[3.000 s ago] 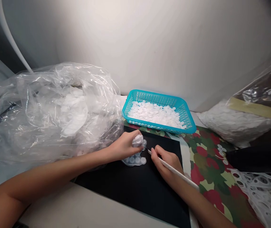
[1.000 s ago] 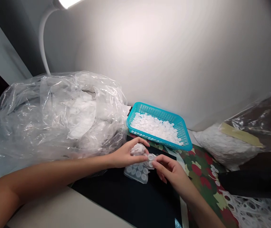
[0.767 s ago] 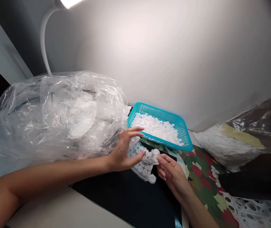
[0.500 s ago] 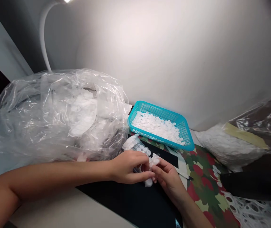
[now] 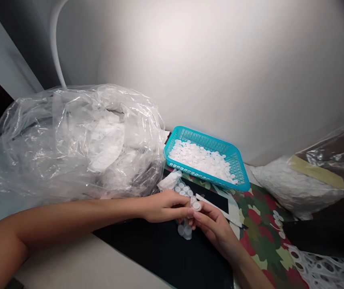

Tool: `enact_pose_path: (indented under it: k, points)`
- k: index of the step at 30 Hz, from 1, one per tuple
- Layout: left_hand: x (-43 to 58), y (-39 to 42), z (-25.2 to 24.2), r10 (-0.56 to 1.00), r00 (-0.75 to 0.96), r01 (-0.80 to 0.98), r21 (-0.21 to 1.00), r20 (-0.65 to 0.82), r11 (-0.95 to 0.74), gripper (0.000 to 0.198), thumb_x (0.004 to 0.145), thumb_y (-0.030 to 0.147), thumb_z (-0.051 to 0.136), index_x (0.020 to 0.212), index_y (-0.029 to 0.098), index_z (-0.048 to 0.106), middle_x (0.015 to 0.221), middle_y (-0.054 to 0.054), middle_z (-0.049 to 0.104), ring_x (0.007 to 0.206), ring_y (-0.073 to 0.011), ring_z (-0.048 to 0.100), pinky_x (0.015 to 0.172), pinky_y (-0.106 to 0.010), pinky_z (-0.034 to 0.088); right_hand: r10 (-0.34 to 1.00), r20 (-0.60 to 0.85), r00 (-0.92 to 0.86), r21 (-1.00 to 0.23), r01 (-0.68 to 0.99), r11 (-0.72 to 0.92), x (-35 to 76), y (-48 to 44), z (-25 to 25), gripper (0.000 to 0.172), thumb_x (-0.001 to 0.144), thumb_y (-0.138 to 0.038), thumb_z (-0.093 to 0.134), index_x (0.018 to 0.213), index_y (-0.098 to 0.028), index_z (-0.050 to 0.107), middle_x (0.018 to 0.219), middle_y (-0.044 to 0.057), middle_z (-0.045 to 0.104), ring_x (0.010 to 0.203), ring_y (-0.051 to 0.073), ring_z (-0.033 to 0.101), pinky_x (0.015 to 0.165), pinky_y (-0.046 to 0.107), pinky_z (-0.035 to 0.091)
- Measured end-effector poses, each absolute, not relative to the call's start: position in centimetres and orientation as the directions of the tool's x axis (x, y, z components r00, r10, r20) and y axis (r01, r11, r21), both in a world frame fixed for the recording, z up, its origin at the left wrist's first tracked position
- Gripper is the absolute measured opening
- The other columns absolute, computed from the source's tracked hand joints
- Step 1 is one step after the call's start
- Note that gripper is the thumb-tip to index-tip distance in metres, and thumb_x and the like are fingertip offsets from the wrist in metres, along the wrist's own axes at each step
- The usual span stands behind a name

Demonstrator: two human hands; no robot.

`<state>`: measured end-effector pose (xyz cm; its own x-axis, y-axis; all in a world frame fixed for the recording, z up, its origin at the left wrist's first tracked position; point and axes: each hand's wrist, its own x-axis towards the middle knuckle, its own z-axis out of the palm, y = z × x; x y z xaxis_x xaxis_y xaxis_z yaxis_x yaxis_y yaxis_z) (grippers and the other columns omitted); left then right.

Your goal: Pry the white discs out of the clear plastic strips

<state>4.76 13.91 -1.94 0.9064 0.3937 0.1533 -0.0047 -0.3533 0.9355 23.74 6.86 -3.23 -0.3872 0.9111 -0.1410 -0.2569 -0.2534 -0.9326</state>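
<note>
A white sheet of round discs (image 5: 185, 229) is bunched between both hands, parts of it showing below the fingers. My left hand (image 5: 164, 206) reaches in from the left, its fingers closed on the sheet. On the other side, my right hand (image 5: 214, 226) pinches it with thumb and fingers. One white disc (image 5: 196, 206) shows face-up between the two hands. Just behind them lie more translucent discs (image 5: 183, 188) beside a crumpled white piece (image 5: 170, 180); whether these join the held sheet is hidden. A black mat (image 5: 166, 249) lies under the hands.
A turquoise basket (image 5: 241, 176) with many loose white discs (image 5: 200, 160) stands behind the hands. A large clear plastic bag (image 5: 69, 144) fills the left. At right are a filled bag (image 5: 286, 182), a few discs (image 5: 277, 218), white webbing with holes (image 5: 325, 265) and a white pen-like tool (image 5: 232, 218).
The fingers have shifted on the sheet, and a disc now shows face-up between them. The crumpled bit at my right fingertips has spread out. The view has moved slightly.
</note>
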Motion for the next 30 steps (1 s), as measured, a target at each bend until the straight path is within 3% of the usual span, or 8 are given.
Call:
enact_pose_path:
  k: [8, 11, 14, 18, 21, 24, 30]
  points:
    - [4.7, 13.7, -2.0, 0.343, 0.925, 0.072, 0.812, 0.162, -0.579, 0.022, 0.097, 0.023, 0.034, 0.091, 0.016, 0.053, 0.085, -0.005, 0.066, 0.073, -0.0138, 0.059, 0.072, -0.022, 0.044, 0.892, -0.119, -0.437, -0.931, -0.263, -0.253, 24.0, 7.0, -3.5, 0.012, 0.085, -0.026, 0.063, 0.087, -0.015, 0.066, 0.078, 0.002, 0.061, 0.072, 0.012, 0.056, 0.068, 0.023, 0.045]
    - [4.9, 13.7, -1.9, 0.355, 0.927, 0.068, 0.879, 0.119, -0.472, 0.027, 0.097, 0.025, 0.032, 0.084, 0.015, 0.054, 0.077, -0.004, 0.064, 0.068, -0.0124, 0.057, 0.069, -0.021, 0.044, 0.89, -0.113, -0.441, -0.927, -0.275, -0.254, 24.0, 7.1, -3.5, 0.012, 0.085, -0.026, 0.063, 0.085, -0.014, 0.066, 0.074, 0.002, 0.062, 0.069, 0.012, 0.055, 0.067, 0.023, 0.044]
    - [5.1, 13.9, -1.7, 0.318, 0.944, -0.015, 0.976, 0.085, -0.215, 0.036, 0.097, 0.031, 0.032, 0.074, 0.015, 0.055, 0.074, -0.004, 0.063, 0.072, -0.0134, 0.058, 0.074, -0.023, 0.047, 0.888, -0.106, -0.448, -0.921, -0.292, -0.258, 24.0, 7.2, -3.7, 0.013, 0.083, -0.025, 0.062, 0.083, -0.013, 0.065, 0.073, 0.005, 0.065, 0.065, 0.012, 0.054, 0.064, 0.023, 0.042]
    - [5.3, 14.1, -1.3, 0.254, 0.966, -0.072, 0.996, 0.058, 0.047, 0.035, 0.094, 0.03, 0.037, 0.07, 0.014, 0.057, 0.076, -0.005, 0.065, 0.077, -0.016, 0.06, 0.082, -0.028, 0.046, 0.88, -0.108, -0.462, -0.907, -0.317, -0.278, 24.1, 7.2, -3.9, 0.018, 0.078, -0.026, 0.061, 0.086, -0.011, 0.065, 0.074, 0.01, 0.068, 0.058, 0.013, 0.051, 0.057, 0.024, 0.04]
    - [5.2, 14.6, -1.4, 0.313, 0.949, -0.074, 0.995, 0.048, 0.072, 0.027, 0.086, 0.022, 0.04, 0.063, 0.016, 0.053, 0.071, -0.003, 0.064, 0.074, -0.0151, 0.057, 0.081, -0.027, 0.044, 0.886, -0.105, -0.451, -0.896, -0.343, -0.281, 24.1, 7.1, -3.6, 0.02, 0.074, -0.026, 0.06, 0.082, -0.009, 0.066, 0.067, 0.008, 0.064, 0.056, 0.013, 0.048, 0.054, 0.024, 0.039]
    - [5.1, 15.2, -1.9, 0.427, 0.903, -0.065, 0.997, 0.039, 0.047, 0.024, 0.08, 0.018, 0.037, 0.059, 0.016, 0.046, 0.07, -0.003, 0.063, 0.069, -0.0131, 0.051, 0.069, -0.024, 0.042, 0.904, -0.102, -0.416, -0.888, -0.372, -0.271, 24.1, 7.0, -3.2, 0.02, 0.074, -0.028, 0.057, 0.081, -0.011, 0.065, 0.061, 0.003, 0.056, 0.055, 0.013, 0.047, 0.055, 0.024, 0.039]
    - [5.2, 14.6, -2.2, 0.538, 0.843, -0.014, 0.999, 0.029, -0.033, 0.024, 0.084, 0.023, 0.045, 0.061, 0.016, 0.044, 0.06, 0.002, 0.05, 0.057, -0.0094, 0.044, 0.056, -0.021, 0.035, 0.907, -0.123, -0.402, -0.918, -0.302, -0.258, 23.9, 6.9, -3.7, 0.017, 0.084, -0.031, 0.059, 0.09, -0.016, 0.063, 0.07, 0.002, 0.058, 0.062, 0.013, 0.05, 0.059, 0.025, 0.042]
